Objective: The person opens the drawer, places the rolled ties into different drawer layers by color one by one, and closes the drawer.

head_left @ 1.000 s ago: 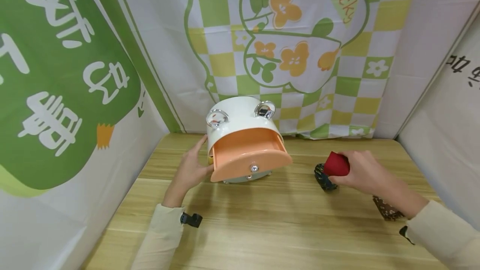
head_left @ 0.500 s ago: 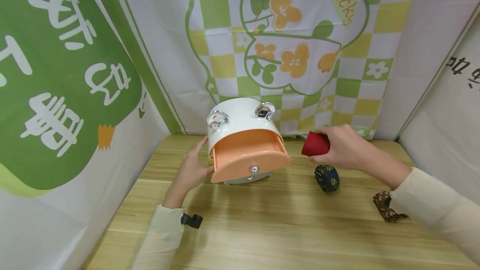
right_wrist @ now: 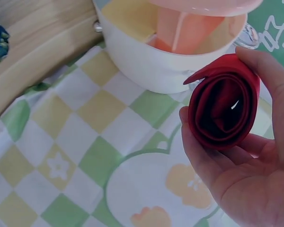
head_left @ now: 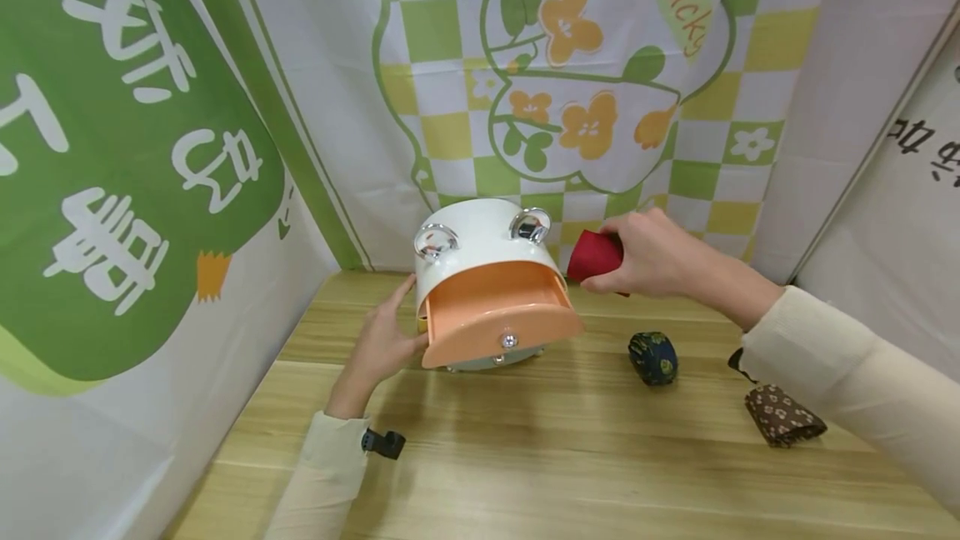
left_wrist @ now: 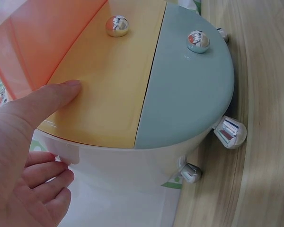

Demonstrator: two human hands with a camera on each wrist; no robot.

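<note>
A small white drawer cabinet (head_left: pixel 480 227) has its orange top drawer (head_left: pixel 502 332) pulled out, and no contents show inside. My left hand (head_left: pixel 382 340) holds the cabinet's left side. In the left wrist view its thumb lies on the yellow drawer front (left_wrist: pixel 104 85), with the fingers curled by the white shell. My right hand (head_left: pixel 652 257) grips a roll of red cloth (head_left: pixel 595 255) just right of the cabinet, above the table. The right wrist view shows the spiral end of the red cloth (right_wrist: pixel 222 106) between thumb and fingers.
A navy patterned cloth roll (head_left: pixel 652 357) lies on the wooden table (head_left: pixel 525 457), right of the cabinet. Farther right is a brown flowered cloth roll (head_left: pixel 783 417). A green checked curtain (head_left: pixel 442 32) hangs close behind the cabinet. Chrome ring-shaped parts (head_left: pixel 530 226) stick up from its top.
My right hand has carried the red cloth roll left and away from me, from beside the navy roll toward the cabinet. The brown roll is now uncovered. My left hand stays put.
</note>
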